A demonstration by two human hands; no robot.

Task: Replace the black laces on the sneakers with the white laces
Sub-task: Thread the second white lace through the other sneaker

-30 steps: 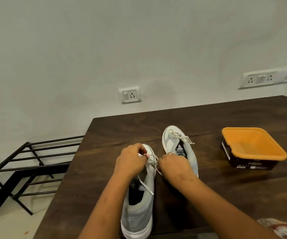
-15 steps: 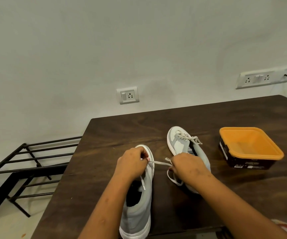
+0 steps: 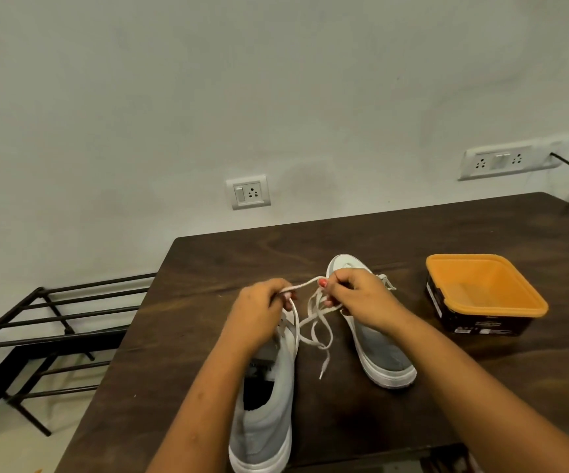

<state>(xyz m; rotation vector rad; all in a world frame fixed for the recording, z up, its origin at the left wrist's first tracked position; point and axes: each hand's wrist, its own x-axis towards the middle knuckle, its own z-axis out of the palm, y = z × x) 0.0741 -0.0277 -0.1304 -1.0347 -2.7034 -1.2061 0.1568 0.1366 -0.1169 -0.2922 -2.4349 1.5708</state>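
White lace (image 3: 305,284) is dangling beside the near sneaker (image 3: 269,421) on the bench (image 3: 180,336). Your left grip (image 3: 259,312) and right grip (image 3: 358,298) are both pinching it tight. The far sneaker (image 3: 382,353) and orange tub (image 3: 481,324) are sitting farther back.

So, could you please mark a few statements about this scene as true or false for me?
1. Both the left hand and the right hand hold the white lace. True.
2. The left sneaker and right sneaker rest on the table. True.
3. The orange container sits left of both sneakers. False: the orange container sits to their right.
4. The black rack stands on the table. False: the black rack stands on the floor, left of the table.
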